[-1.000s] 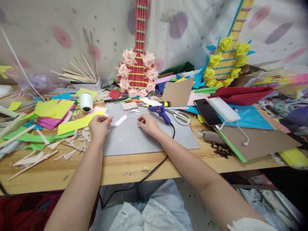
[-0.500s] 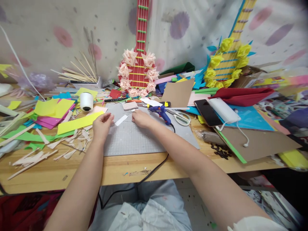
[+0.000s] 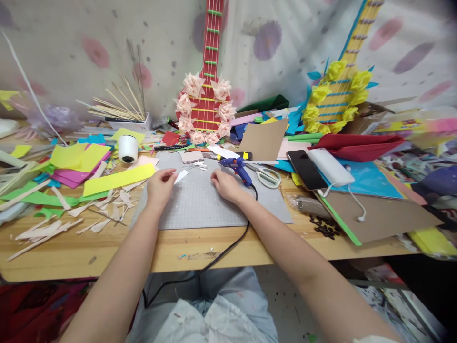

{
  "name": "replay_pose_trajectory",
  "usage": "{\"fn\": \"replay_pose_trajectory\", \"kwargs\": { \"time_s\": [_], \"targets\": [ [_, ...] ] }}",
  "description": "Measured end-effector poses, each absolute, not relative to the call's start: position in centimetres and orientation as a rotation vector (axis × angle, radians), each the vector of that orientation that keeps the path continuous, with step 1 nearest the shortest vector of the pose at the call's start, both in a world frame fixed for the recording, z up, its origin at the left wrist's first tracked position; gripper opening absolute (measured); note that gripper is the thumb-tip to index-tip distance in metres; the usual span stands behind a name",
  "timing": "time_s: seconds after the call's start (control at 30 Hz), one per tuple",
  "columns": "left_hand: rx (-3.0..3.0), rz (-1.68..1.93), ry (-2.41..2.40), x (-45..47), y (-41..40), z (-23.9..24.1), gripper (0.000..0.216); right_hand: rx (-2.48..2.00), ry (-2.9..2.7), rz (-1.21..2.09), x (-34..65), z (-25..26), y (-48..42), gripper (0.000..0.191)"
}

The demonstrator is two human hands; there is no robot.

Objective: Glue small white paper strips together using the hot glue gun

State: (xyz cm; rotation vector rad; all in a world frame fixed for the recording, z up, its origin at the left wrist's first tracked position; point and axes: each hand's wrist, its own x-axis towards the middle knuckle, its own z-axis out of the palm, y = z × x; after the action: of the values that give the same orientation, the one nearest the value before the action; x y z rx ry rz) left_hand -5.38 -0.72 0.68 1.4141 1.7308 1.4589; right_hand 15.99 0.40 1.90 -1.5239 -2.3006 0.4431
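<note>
My left hand pinches one end of a small white paper strip just above the grey cutting mat. On the mat to its right rests my right hand, fingers curled together in a pinch on something too small to make out. A blue glue gun lies directly behind the right hand, its black cord running off the table's front edge. Small white paper bits lie on the far part of the mat.
Scissors lie right of the glue gun. A white thread spool, coloured paper sheets and pale scraps fill the left. A phone, power bank and cardboard are on the right. Two paper guitars lean against the wall.
My left hand has picked up the white strip, which lay flat on the mat before. My right hand reached left toward the far mat, then drew back to the right.
</note>
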Motion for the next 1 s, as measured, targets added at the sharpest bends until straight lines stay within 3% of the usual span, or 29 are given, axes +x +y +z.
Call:
{"fn": "replay_pose_trajectory", "kwargs": {
  "time_s": [0.2,0.33,0.47,0.8,1.0],
  "targets": [
    [1.513,1.369,1.883,-4.6,-1.2,0.7,0.026,-1.42,-2.009,0.592,15.6,0.3,0.2,0.014],
    [1.439,1.314,1.733,-4.1,-1.3,0.6,0.027,-1.417,-1.835,0.663,15.6,-0.2,0.7,0.006],
    [1.556,1.385,1.503,-2.3,-1.3,0.2,0.027,-1.357,-1.627,0.916,15.3,-0.4,0.9,0.011],
    [1.435,1.209,1.529,1.8,-0.9,0.0,0.024,-1.164,-1.429,1.274,13.9,0.3,-0.2,0.007],
    [1.512,1.385,1.422,2.0,-1.1,0.2,0.022,-1.162,-1.431,1.336,13.5,0.2,-0.3,0.005]
  ]
}}
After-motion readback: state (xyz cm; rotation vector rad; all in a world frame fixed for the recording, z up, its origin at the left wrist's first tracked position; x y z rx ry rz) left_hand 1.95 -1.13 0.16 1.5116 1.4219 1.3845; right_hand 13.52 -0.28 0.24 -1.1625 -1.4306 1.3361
